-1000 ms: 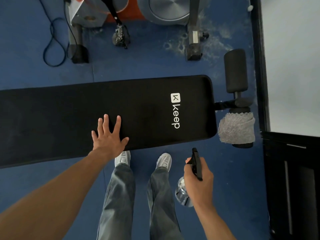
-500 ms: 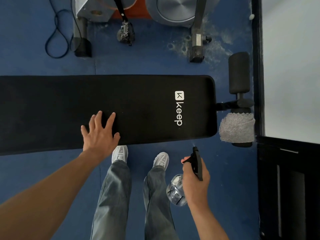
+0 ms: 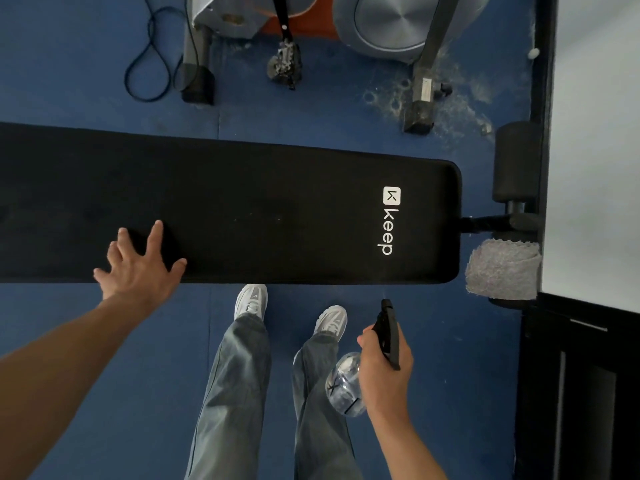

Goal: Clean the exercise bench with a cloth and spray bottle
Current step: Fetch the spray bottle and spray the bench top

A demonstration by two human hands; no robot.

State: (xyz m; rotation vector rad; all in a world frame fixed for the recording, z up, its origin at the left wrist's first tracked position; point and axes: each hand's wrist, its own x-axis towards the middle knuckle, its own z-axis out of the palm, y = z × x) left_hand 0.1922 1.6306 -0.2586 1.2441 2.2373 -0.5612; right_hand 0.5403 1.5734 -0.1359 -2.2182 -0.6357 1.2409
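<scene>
Overhead, a person's left hand lies spread flat at the near edge of the black exercise bench, while the right hand clasps a clear spray bottle just off that edge. Draped beyond the bench's right end: a grey cloth.

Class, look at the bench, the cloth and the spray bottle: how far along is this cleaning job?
Early stage. Done: nothing shows as wiped. In hand: the right hand grips the spray bottle, nozzle toward the bench; the left hand lies open, fingers spread over the pad's near edge. Left: the grey cloth is draped on the foot roller, so wiping remains.
</scene>
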